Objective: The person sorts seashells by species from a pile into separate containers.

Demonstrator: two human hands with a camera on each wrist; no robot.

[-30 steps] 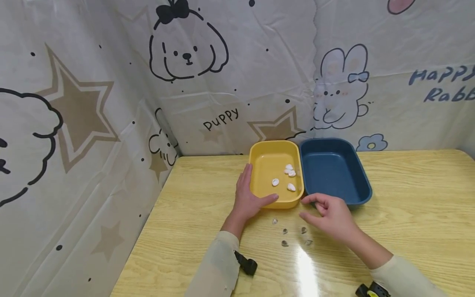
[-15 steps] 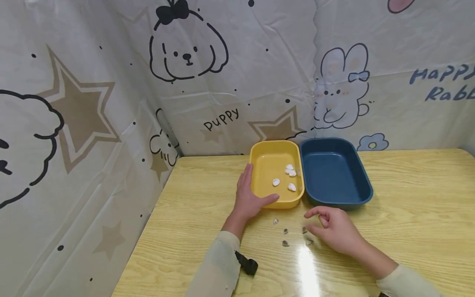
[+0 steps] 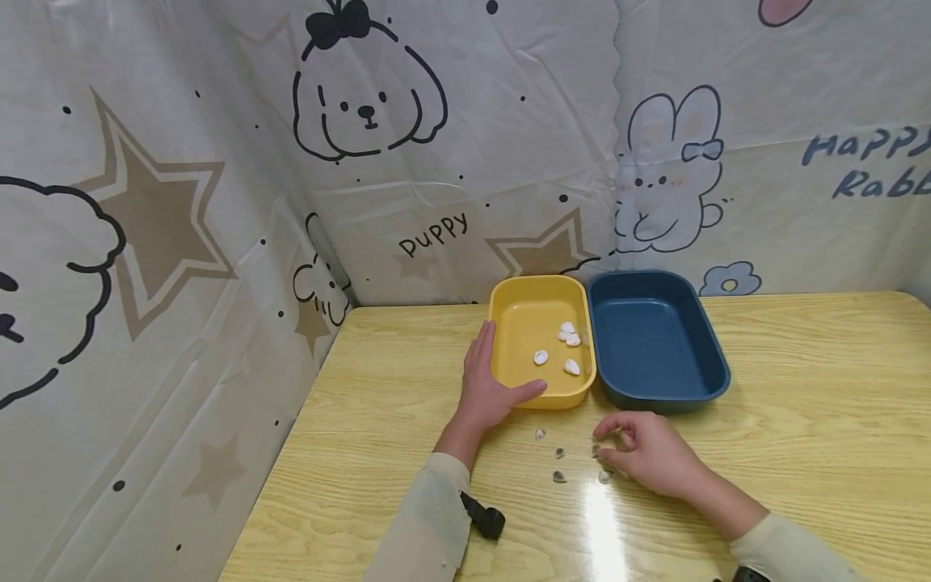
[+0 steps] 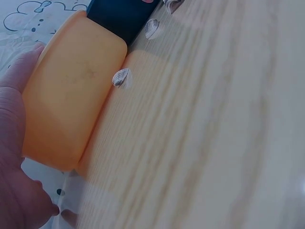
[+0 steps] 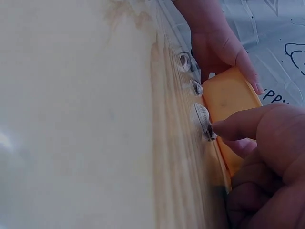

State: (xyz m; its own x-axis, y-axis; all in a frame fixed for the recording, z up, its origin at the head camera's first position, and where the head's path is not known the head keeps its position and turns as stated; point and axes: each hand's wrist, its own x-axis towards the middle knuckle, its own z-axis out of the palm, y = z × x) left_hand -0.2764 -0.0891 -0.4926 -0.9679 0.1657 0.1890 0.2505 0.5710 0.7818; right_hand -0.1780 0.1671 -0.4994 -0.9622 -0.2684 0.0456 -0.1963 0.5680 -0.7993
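My left hand [image 3: 490,394] holds the near left corner of a yellow plastic bin [image 3: 541,401], fingers along its left side and thumb over the front rim. Several white seashells [image 3: 541,356] lie inside that bin. On the table before it are several small greyish seashells [image 3: 558,477]. My right hand [image 3: 650,451] reaches down among them, thumb and index finger apart at either side of one seashell [image 3: 596,451]. In the right wrist view, the thumb tip sits right at a dark shell [image 5: 210,133], beside a ribbed pale shell [image 5: 199,116].
A dark blue bin [image 3: 650,347] with nothing inside stands against the yellow bin's right side. Both are near the back edge of the wood-grain table [image 3: 822,388]. Behind hangs a printed cloth [image 3: 509,121] with cartoon animals.
My right hand has moved down toward me from the front of the blue bin to the loose seashells. My left hand stays on the yellow bin.
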